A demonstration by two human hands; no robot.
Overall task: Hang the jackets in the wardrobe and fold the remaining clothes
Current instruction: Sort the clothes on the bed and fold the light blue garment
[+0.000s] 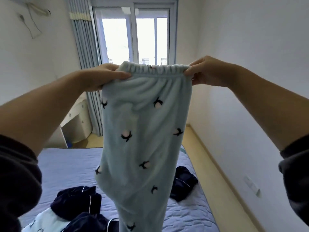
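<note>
Nearest on the bed (66, 164), a navy garment (75, 198) and a pale-blue fleece top (45, 220) lie unfolded. Above them, fleece pajama trousers (143, 131) hang full length, probably to straighten the legs for folding. The left hand (100, 76) and right hand (205, 71) each pinch one waistband end. Farther along, another navy piece (184, 183) lies apart, perhaps already folded.
</note>
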